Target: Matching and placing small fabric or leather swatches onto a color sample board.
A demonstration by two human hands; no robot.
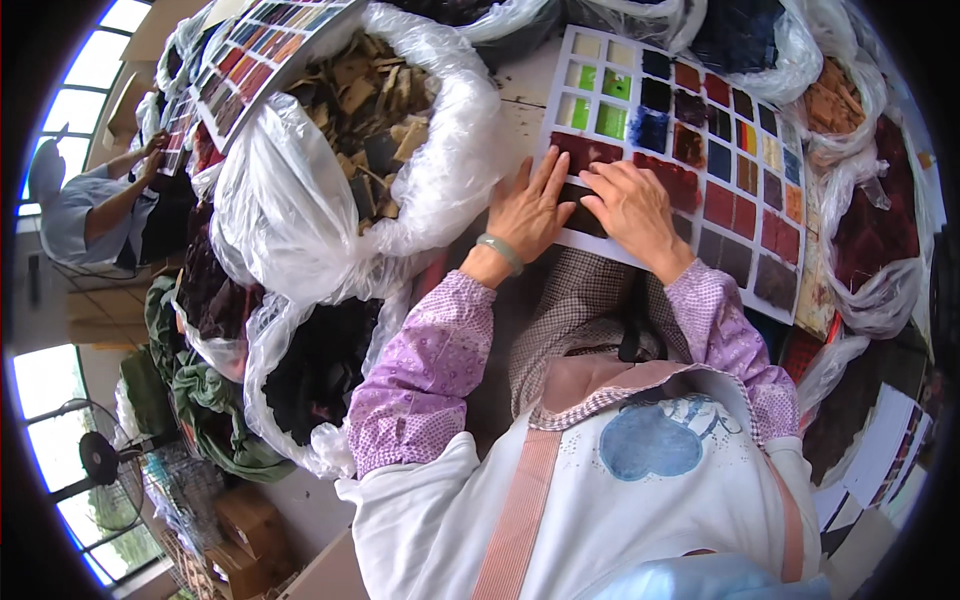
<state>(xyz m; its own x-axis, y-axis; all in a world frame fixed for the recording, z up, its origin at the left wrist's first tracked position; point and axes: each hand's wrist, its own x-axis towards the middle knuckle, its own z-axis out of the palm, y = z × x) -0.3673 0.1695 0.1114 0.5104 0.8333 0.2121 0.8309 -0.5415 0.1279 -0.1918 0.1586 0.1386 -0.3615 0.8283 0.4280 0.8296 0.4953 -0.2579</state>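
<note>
A white board (562,75) with rows of coloured fabric swatches lies over my lap and the work surface in front. My left hand (528,212) is open, its fingers stretched onto the board's near left edge beside a dark red swatch (586,150). My right hand (636,212) lies across the lower rows, fingers bent and close together, tips pointing left over another dark red swatch (672,182). Whatever lies under its fingertips is hidden. Bright green and cream squares fill the board's far left corner. A pale bangle (500,252) circles my left wrist.
Plastic bags surround the board. A large one (455,130) at left holds brown and dark scraps (362,100); others hold black pieces (318,365) and dark red fabric (875,225). More swatch boards (262,62) lie at far left. Another person (95,205) works there. A fan (98,458) stands at left.
</note>
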